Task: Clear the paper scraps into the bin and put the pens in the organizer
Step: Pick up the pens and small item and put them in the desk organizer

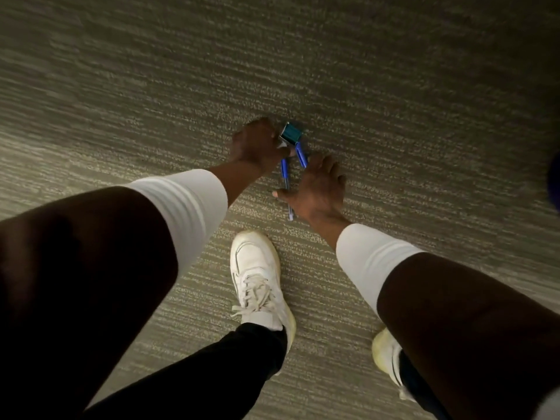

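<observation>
A small teal open-topped box, the organizer (291,133), stands on the carpet. My left hand (254,144) is curled against its left side and grips it. Two blue pens lie on the floor just below it. The longer pen (285,180) runs down toward me and passes under the thumb of my right hand (318,189). The shorter-looking pen (301,154) slants from the box to my right fingertips. My right hand is spread flat over the pens with its fingers apart. No paper scraps or bin are in view.
Grey-green striped carpet (394,86) fills the frame. My white shoe (257,280) stands close below the pens, and the other shoe (385,350) is at lower right. A blurred blue object (555,183) shows at the right edge.
</observation>
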Tool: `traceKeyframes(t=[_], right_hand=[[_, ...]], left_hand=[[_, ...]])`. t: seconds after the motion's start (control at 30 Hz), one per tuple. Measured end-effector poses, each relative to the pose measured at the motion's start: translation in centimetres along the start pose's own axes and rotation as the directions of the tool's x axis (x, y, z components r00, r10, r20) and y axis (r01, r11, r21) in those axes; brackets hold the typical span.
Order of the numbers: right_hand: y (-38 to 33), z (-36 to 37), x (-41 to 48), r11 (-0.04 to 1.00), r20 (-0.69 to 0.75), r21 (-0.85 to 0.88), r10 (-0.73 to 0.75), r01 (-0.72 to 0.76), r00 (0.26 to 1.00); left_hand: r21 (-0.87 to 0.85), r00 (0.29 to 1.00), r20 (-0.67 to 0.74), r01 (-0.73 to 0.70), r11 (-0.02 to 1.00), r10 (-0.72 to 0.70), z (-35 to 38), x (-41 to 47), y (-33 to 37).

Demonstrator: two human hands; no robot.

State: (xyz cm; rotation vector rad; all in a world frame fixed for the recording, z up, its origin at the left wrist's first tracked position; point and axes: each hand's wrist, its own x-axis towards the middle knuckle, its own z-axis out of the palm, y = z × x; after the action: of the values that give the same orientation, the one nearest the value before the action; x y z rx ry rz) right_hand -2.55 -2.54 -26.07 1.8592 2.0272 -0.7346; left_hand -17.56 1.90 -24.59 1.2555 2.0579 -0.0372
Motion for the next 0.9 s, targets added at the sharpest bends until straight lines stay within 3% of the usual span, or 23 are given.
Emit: traceKeyframes(t=[0.23, 0.47, 0.6, 0.8, 0.9], right_hand=[[-0.6, 0.3, 0.1, 0.982, 0.013, 0.189, 0.004, -0.007, 1.000], [-0.7, 0.0, 0.2, 0.977, -0.012, 0.200, 0.077, -0.073, 0.997], [0.5, -0.8, -0.2, 0.975, 0.049, 0.210, 0.061, -0.070, 0.997], [4.0, -4.7, -3.8, 0.980, 0.089, 0.188, 0.053, -0.069, 0.995], [5.9, -7.8, -6.4, 0.955, 0.102, 0.273, 0.088, -0.113, 0.991]], left_hand=[[-0.030, 0.998, -0.004, -0.060, 0.998, 0.060, 0.4, 0.7, 0.0], [-0.094, 0.999, -0.024, -0.032, 0.995, 0.030, 0.0, 0.2, -0.2], [-0.092, 1.000, -0.016, 0.014, 0.996, -0.016, -0.2, -0.9, -0.1], [-0.060, 0.997, -0.002, 0.071, 0.996, -0.071, -2.1, -5.0, 1.5], [-0.027, 0.999, 0.006, 0.045, 0.999, -0.045, -3.6, -7.9, 3.5]])
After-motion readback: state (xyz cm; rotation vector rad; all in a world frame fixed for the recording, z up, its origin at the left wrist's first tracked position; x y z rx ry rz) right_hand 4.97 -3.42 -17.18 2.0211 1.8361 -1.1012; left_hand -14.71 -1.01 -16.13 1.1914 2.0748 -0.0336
